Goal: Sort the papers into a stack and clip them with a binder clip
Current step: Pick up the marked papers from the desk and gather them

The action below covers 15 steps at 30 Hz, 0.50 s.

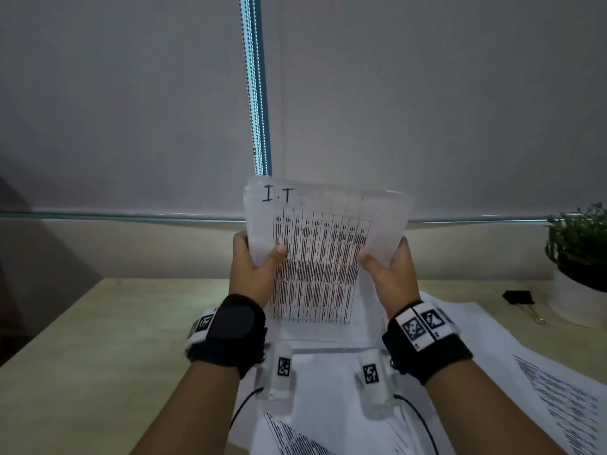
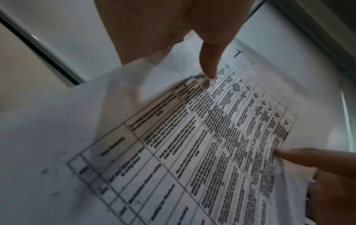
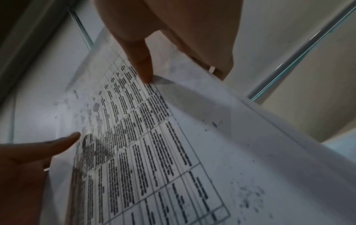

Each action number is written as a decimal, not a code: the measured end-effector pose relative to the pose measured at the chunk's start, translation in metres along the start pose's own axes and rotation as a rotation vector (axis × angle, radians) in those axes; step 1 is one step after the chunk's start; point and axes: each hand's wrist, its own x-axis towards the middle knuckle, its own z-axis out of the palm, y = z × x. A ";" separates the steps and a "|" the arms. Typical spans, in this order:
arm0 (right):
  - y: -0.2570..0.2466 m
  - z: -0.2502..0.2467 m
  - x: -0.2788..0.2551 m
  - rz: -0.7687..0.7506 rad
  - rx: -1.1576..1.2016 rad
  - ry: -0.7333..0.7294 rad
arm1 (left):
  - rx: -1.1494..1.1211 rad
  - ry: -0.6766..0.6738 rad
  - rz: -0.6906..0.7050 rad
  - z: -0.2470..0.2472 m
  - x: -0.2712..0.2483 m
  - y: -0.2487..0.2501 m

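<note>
Above the table (image 1: 98,323), two hands hold one upright paper stack (image 1: 322,257).

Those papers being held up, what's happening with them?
A person holds a printed sheet marked "I.T" upright above the desk, left hand and right hand each gripping a side edge. More loose papers lie below. The black binder clip sits unused beside a potted plant.
</note>
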 end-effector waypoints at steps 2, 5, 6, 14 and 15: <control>0.005 0.001 -0.006 -0.002 -0.025 -0.006 | 0.036 -0.036 -0.026 -0.002 -0.008 -0.009; 0.011 0.009 -0.013 -0.019 -0.098 0.035 | 0.099 0.002 -0.058 0.000 -0.015 -0.024; 0.009 0.012 -0.013 -0.046 -0.110 0.058 | 0.103 0.024 -0.046 0.001 -0.014 -0.024; 0.009 0.015 -0.016 0.016 -0.112 -0.025 | 0.012 -0.032 -0.015 -0.001 -0.017 -0.019; 0.013 0.016 -0.019 0.026 -0.170 -0.045 | 0.024 -0.031 -0.034 -0.001 -0.018 -0.023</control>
